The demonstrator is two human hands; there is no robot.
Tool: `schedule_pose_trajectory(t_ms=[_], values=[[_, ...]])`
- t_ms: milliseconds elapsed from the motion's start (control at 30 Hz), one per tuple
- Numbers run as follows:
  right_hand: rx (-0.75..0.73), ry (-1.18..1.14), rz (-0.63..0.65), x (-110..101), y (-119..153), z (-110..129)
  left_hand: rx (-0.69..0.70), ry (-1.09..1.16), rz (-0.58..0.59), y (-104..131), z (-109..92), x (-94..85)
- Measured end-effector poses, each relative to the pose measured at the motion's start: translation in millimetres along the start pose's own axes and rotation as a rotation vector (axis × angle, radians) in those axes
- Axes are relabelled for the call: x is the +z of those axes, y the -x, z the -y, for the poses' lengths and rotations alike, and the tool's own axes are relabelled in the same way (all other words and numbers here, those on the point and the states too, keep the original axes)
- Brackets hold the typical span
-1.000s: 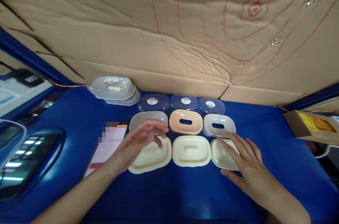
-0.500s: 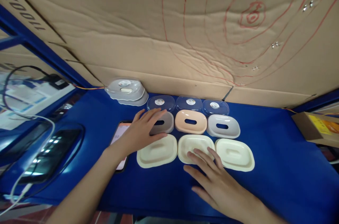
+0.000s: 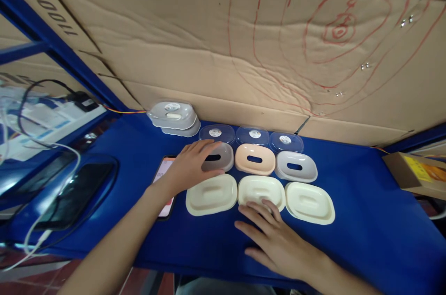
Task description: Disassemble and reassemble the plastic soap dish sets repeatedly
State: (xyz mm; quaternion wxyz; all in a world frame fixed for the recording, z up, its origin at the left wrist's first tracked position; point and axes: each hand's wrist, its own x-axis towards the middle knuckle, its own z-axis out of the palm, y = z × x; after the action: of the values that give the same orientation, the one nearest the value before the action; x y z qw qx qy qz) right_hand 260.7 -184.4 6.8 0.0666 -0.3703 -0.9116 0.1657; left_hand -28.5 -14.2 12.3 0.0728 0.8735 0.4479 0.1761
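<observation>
Three cream oval plastic trays [image 3: 211, 195] between the front and back edges of the blue bench [image 3: 369, 211]. Left hand [image 3: 190, 165] open around the grey oval plastic dish [image 3: 228, 159] behind; cannot tell if touching. Right hand [image 3: 273, 239] open, fingers over the middle tray's front rim.

Three cream trays [image 3: 261, 188], slotted dishes [image 3: 255, 169] behind, clear lids [image 3: 252, 136] rearmost

"What's left of the lit phone [image 3: 165, 210]?"
"A dark-screened device [image 3: 78, 195] and a white cable [image 3: 44, 236]."
"And behind the phone?"
"A cardboard panel [image 3: 181, 30] marked with red rings [image 3: 339, 31]; well to the phone's right, a yellow-labelled carton [image 3: 404, 179]."
</observation>
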Motion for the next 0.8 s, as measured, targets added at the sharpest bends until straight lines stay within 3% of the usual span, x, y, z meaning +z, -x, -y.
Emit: schedule_pose_trajectory(t_ms=[200, 400, 567, 800], values=[[0.018, -0.022, -0.016, 1, -2, -3, 0.003, 0.000, -0.092, 23, -27, -16.8], [0.015, 0.024, -0.106, 5, 0, -2, 0.016, -0.007, -0.051, 64, -54, 0.1], [0.058, 0.053, -0.208, 10, 0, 1, -0.005, -0.035, -0.083, 75, -58, 11.0], [0.071, 0.084, -0.251, 12, 0, 0, 0.033, -0.091, -0.029, 81, -58, 12.1]])
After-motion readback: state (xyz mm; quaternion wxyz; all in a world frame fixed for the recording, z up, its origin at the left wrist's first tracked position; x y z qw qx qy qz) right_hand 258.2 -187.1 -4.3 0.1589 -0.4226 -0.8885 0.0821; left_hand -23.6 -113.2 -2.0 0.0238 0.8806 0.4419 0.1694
